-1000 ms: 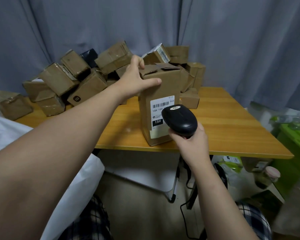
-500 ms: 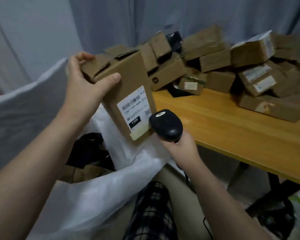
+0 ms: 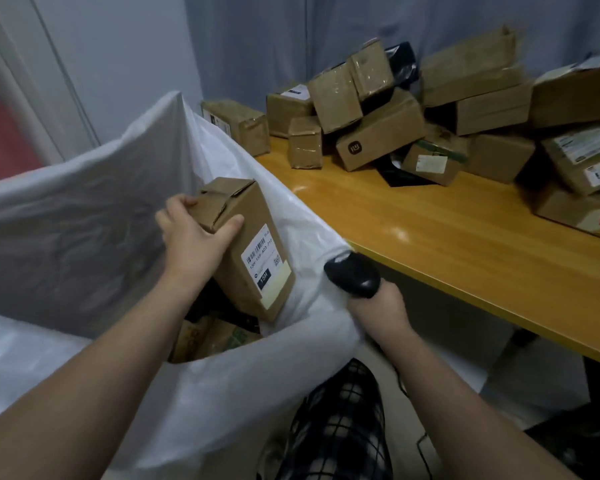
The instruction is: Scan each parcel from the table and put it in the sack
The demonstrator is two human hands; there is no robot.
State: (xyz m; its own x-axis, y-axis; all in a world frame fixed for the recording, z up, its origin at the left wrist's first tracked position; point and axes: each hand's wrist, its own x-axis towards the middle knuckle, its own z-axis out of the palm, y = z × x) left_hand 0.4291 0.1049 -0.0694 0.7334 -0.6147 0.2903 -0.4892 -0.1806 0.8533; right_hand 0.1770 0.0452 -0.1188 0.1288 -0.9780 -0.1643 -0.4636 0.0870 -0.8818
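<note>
My left hand point(image 3: 193, 237) grips the top end of a tall brown cardboard parcel point(image 3: 246, 247) with a white barcode label, held tilted inside the mouth of the white sack point(image 3: 84, 209). Its lower end hangs just above other parcels lying in the sack point(image 3: 208, 336). My right hand point(image 3: 378, 306) holds the black barcode scanner point(image 3: 355, 277) at the sack's right rim, beside the table's near corner. A heap of brown cardboard parcels point(image 3: 381, 133) lies on the wooden table point(image 3: 447, 233).
Grey curtains hang behind the table. The sack stands left of the table, its rim draped against the table's corner. The scanner's cable drops towards the floor by my checked trouser leg point(image 3: 336, 420). A dark object lies on the floor at lower right.
My left hand has carried the parcel from the table leftwards and lowered it into the sack's mouth. My right hand with the scanner has moved away from the label to the sack's rim.
</note>
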